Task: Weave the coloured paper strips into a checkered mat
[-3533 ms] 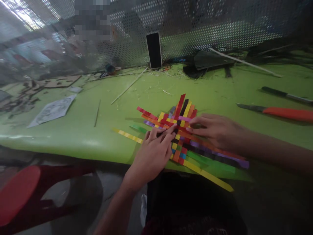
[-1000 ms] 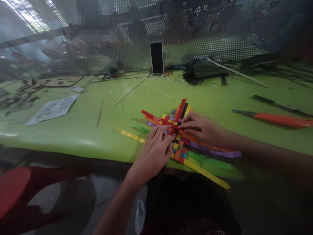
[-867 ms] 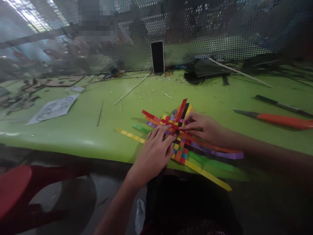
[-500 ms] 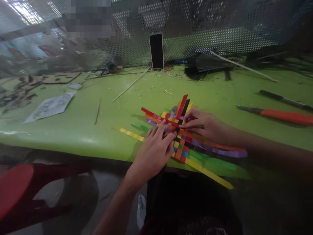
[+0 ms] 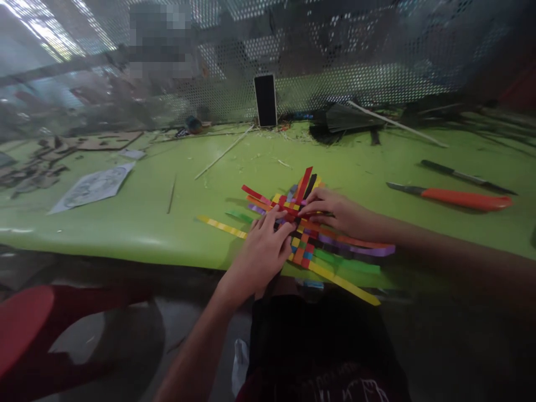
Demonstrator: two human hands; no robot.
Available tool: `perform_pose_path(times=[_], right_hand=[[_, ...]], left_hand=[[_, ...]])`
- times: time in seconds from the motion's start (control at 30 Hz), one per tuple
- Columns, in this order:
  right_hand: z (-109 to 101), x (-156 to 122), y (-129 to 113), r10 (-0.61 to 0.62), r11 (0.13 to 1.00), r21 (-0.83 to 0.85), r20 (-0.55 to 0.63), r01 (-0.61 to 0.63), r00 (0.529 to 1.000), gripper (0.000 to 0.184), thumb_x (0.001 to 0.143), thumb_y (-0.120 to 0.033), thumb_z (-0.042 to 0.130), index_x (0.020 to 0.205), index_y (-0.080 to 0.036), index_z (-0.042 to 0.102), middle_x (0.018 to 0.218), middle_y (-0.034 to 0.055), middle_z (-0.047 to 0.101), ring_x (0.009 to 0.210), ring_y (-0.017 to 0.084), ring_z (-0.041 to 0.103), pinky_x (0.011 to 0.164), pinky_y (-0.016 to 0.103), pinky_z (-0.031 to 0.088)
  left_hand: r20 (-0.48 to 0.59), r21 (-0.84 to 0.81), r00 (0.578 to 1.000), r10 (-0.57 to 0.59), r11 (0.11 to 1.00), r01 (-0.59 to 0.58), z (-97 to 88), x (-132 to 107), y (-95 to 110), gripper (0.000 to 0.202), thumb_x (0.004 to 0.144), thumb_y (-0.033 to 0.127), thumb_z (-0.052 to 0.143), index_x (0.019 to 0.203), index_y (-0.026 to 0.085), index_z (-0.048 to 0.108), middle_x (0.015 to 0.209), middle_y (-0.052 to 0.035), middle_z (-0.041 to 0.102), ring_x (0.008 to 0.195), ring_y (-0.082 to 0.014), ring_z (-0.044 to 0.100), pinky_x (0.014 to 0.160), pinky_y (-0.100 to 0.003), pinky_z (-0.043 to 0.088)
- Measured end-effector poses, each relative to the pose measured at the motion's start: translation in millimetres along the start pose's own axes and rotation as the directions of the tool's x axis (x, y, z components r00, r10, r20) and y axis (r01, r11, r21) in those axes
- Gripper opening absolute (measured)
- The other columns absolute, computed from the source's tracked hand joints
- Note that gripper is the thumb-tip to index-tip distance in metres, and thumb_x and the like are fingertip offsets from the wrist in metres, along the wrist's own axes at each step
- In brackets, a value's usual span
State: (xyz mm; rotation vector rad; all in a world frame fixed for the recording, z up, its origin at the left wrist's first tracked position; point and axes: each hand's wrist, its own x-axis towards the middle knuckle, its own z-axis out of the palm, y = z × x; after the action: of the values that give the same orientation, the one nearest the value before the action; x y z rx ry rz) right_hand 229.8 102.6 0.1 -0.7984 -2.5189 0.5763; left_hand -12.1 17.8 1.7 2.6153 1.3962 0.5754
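Note:
A mat woven from colourful flat strips lies near the table's front edge, its loose ends fanning out on several sides. My left hand rests on its left part, fingers spread and pressing down on the weave. On the far side, my right hand pinches a red strip that crosses the mat, close to the left fingertips. Long purple, green and yellow strips stick out to the right, below my right forearm. My right fingertips partly cover the strip's end.
To the right lie an orange-handled knife and a dark-handled blade. A phone leans upright against the perforated screen. A printed sheet, thin sticks and cardboard scraps are on the left; a red stool stands below.
The camera view has shifted slightly. Both hands stay on the mat in nearly the same pose, the right still pinching the red strip.

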Motion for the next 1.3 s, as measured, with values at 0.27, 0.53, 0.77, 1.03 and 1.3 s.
perform_pose_path(times=[0.27, 0.53, 0.77, 1.03, 1.3], right_hand=[[-2.0, -2.5, 4.0, -0.091, 0.996, -0.031, -0.106, 0.089, 0.99, 0.026, 0.099, -0.034, 0.06, 0.114, -0.02, 0.076, 0.11, 0.0111, 0.067, 0.1, 0.021, 0.066, 0.091, 0.039, 0.058], [-13.2, -37.7, 1.9, -0.161, 0.979, -0.141, -0.107, 0.146, 0.981, 0.027, 0.099, -0.021, 0.055, 0.114, -0.02, 0.077, 0.113, 0.0115, 0.074, 0.104, 0.02, 0.069, 0.092, 0.036, 0.058], [-21.1, -39.1, 8.7, -0.284, 0.882, -0.337, 0.178, 0.329, 0.942, 0.042, 0.098, -0.013, 0.046, 0.135, -0.016, 0.066, 0.132, 0.0132, 0.069, 0.122, 0.023, 0.061, 0.1, 0.04, 0.056], [-27.9, -36.4, -8.0, -0.33, 0.853, -0.354, 0.204, 0.384, 0.922, 0.044, 0.108, -0.02, 0.031, 0.139, -0.01, 0.061, 0.127, 0.0154, 0.069, 0.115, 0.023, 0.061, 0.098, 0.042, 0.057], [-27.4, -36.8, -15.9, -0.327, 0.836, -0.39, 0.208, 0.385, 0.922, 0.042, 0.108, -0.017, 0.031, 0.11, -0.011, 0.073, 0.119, 0.0154, 0.072, 0.11, 0.027, 0.061, 0.091, 0.045, 0.058]], left_hand=[[-0.012, 0.048, 1.0, 0.015, 0.999, -0.014, -2.4, -0.4, 3.9, 0.026, 0.099, 0.012, 0.048, 0.121, 0.019, 0.061, 0.141, -0.0149, 0.05, 0.135, -0.0316, 0.051, 0.109, -0.054, 0.047], [0.0, 0.054, 1.0, 0.006, 0.999, -0.006, -1.8, 0.5, 4.5, 0.032, 0.099, 0.012, 0.046, 0.126, 0.017, 0.062, 0.143, -0.016, 0.048, 0.135, -0.0325, 0.051, 0.11, -0.055, 0.045], [-0.004, 0.038, 0.999, 0.032, 0.999, -0.032, 0.3, 0.0, 1.1, 0.028, 0.099, 0.012, 0.046, 0.122, 0.015, 0.062, 0.142, -0.0168, 0.049, 0.137, -0.0337, 0.048, 0.109, -0.054, 0.046], [0.057, 0.149, 0.992, 0.109, 0.982, -0.116, -7.0, 0.8, 2.1, 0.03, 0.102, 0.013, 0.043, 0.126, 0.013, 0.061, 0.147, -0.0167, 0.052, 0.141, -0.0337, 0.045, 0.112, -0.054, 0.046], [0.219, 0.183, 0.936, 0.275, 0.931, -0.316, -14.2, 24.5, 16.2, 0.027, 0.1, 0.013, 0.052, 0.125, 0.009, 0.062, 0.133, -0.0148, 0.061, 0.127, -0.0322, 0.053, 0.109, -0.049, 0.048]])
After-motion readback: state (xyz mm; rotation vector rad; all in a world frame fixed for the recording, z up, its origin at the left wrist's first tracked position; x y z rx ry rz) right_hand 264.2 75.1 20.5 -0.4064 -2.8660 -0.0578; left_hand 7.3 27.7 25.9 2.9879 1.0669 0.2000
